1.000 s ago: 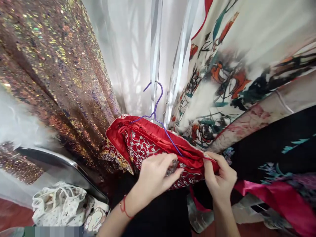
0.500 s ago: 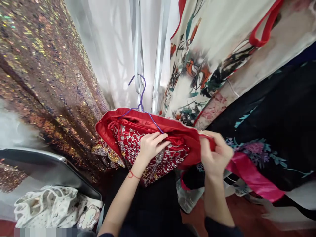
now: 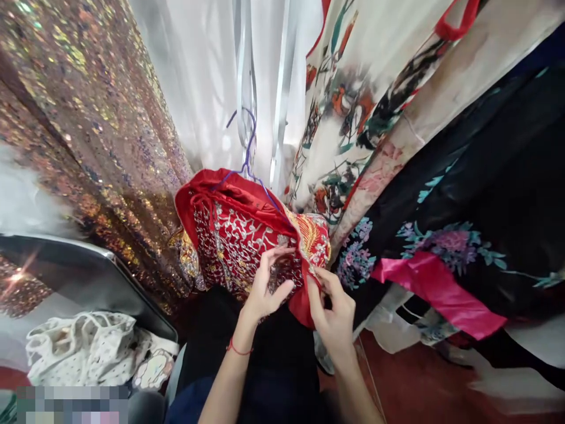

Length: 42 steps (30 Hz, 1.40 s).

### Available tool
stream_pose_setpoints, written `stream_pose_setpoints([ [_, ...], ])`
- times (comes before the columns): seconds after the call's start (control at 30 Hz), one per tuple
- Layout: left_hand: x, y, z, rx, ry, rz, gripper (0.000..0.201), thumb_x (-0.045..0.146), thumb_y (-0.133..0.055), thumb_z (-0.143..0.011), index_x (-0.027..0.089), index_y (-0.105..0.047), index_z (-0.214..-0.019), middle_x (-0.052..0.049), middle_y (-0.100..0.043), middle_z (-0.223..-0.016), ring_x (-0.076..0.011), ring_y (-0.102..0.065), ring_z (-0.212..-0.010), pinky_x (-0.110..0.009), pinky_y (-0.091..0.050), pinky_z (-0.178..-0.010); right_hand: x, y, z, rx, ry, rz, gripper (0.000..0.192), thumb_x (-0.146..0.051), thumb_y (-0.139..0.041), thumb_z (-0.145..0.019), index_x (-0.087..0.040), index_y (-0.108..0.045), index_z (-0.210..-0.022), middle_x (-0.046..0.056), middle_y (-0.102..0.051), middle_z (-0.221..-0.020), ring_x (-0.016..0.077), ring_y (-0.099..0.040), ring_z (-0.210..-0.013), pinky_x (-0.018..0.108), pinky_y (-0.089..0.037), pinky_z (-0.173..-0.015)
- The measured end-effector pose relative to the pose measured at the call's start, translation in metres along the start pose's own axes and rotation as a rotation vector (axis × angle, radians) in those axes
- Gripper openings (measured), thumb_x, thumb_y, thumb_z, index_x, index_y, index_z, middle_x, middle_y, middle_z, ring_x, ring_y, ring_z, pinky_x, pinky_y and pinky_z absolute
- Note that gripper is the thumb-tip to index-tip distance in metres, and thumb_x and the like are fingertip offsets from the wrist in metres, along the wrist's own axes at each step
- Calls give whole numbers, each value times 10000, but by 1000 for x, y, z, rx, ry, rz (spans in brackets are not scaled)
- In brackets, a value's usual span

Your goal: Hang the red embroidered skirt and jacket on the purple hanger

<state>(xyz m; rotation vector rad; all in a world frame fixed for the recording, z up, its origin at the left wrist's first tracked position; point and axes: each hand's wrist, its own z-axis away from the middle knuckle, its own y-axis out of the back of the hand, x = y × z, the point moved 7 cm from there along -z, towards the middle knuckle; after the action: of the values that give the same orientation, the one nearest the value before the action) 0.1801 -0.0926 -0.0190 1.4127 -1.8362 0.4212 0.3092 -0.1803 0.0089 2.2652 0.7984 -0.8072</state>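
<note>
A red garment with silver and gold embroidery (image 3: 238, 235) hangs in front of me, its red lining showing along the upper edge. A purple hanger (image 3: 249, 147) runs into its top, with the hook sticking up. My right hand (image 3: 333, 303) pinches the garment's right edge, where a gold-patterned part folds outward. Close beside it, my left hand (image 3: 269, 288) has thumb and fingers apart, its fingertips against or just over the embroidered front; I cannot tell if they touch. A red cord is tied in a bow at the garment's left side.
A gold sequined fabric (image 3: 101, 118) hangs at left, and white cloth with a floral panel (image 3: 344, 118) behind. Black fabric with embroidered flowers (image 3: 485, 194) and a pink ribbon (image 3: 441, 294) are at right. A white spotted cloth (image 3: 83, 350) lies on a chair, lower left.
My right hand has come inward and lower, drawing the garment's right side in so the gold-patterned part shows. The left hand has moved slightly down, its fingers and thumb now apart.
</note>
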Motion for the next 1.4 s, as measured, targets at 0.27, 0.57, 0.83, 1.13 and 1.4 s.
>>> stream_pose_setpoints([
  [0.27, -7, -11, 22, 6, -79, -117, 453, 471, -632, -878, 201, -601, -1241, -149, -675, -1219, -293, -646, -1145, -483, -510, -1026, -21, -18, -6, -298, 112, -53, 327, -294, -539, -982, -211, -654, -1277, 78, -763, -1018, 193, -728, -814, 314, -593, -771],
  [0.57, -37, 21, 26, 268, 321, 158, 226, 339, -613, -683, 202, -496, -546, 13, -499, -572, -134, -441, -565, -278, -408, -594, -17, 21, -77, -48, 281, 173, 227, -244, -482, -986, -189, -672, -1097, 101, -688, -1017, 242, -633, -964, 391, -516, -863],
  [0.83, -58, 44, 36, 278, 446, 210, 276, 445, -670, -629, 200, -560, -564, -3, -524, -589, -144, -474, -573, -297, -436, -606, 18, -20, -94, -400, 202, 77, 319, -441, -510, -985, -189, -617, -1149, 97, -716, -1142, 260, -665, -1043, 401, -465, -952],
  [1.13, -43, 55, 28, 350, 404, 104, 437, 549, -610, -895, 198, -705, -1137, -85, -727, -1145, -233, -662, -1110, -360, -489, -1030, -12, 15, -102, -126, 164, 77, 318, -456, -608, -939, -204, -608, -744, -24, -627, -669, 136, -542, -602, 268, -389, -637],
  [1.4, -58, 94, 36, 552, 383, -66, 459, 549, -560, -937, 177, -669, -1183, -92, -715, -1183, -225, -648, -1122, -328, -492, -1010, -38, 4, -75, -90, 214, 189, 270, -476, -662, -916, -208, -645, -890, 21, -723, -854, 189, -653, -767, 311, -441, -756],
])
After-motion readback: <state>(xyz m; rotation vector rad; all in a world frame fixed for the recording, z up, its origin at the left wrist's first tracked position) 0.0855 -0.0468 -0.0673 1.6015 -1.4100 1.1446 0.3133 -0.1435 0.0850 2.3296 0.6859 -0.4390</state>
